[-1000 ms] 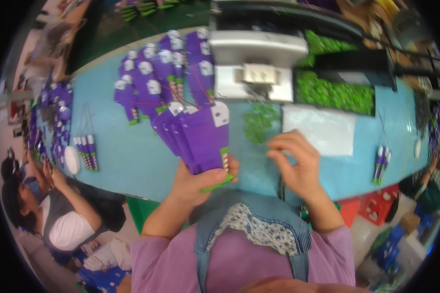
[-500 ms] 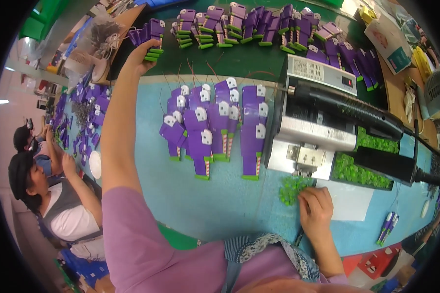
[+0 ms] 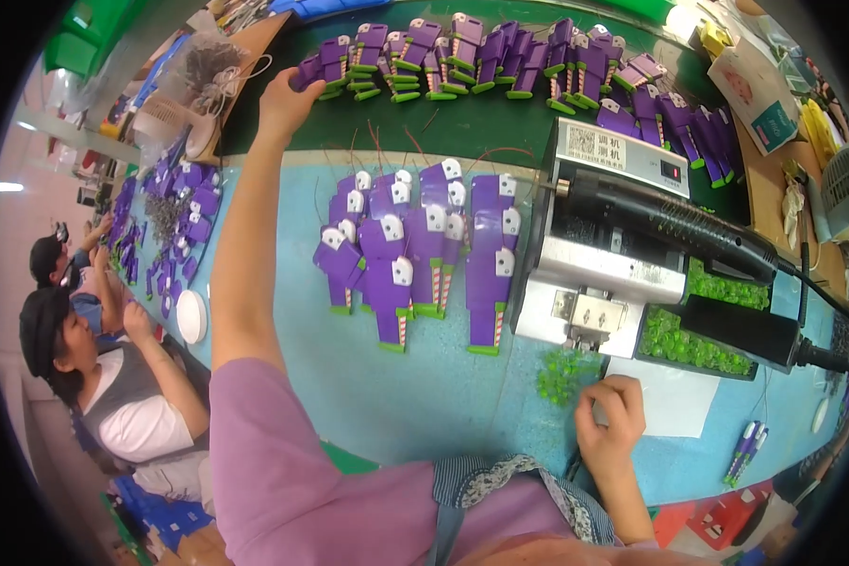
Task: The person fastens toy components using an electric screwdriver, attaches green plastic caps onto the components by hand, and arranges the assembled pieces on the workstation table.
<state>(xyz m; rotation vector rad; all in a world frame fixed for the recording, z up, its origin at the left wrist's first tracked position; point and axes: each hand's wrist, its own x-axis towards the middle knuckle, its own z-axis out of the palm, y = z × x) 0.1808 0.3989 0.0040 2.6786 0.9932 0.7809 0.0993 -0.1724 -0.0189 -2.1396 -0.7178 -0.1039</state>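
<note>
My left hand [image 3: 285,98] reaches far out over the dark green belt [image 3: 500,127] and grips a bundle of purple cards [image 3: 319,70] at the left end of a long row of such bundles [image 3: 500,57]. My right hand [image 3: 609,421] rests with curled fingers on the blue table, touching a white sheet [image 3: 665,401] beside a small heap of green beads [image 3: 561,370]. Between my arms, fanned rows of purple cards with white tags [image 3: 415,250] lie on the blue table [image 3: 283,368].
A grey machine [image 3: 606,247] with a black barrel [image 3: 674,222] stands to the right, with a tray of green beads [image 3: 703,335] beside it. Two people sit at the left [image 3: 113,387] among more purple cards [image 3: 174,222]. A white dish [image 3: 191,316] lies near them.
My left hand has carried a bundle of purple cards from near my body out to the green belt. My right hand has dropped lower right, beside the white sheet.
</note>
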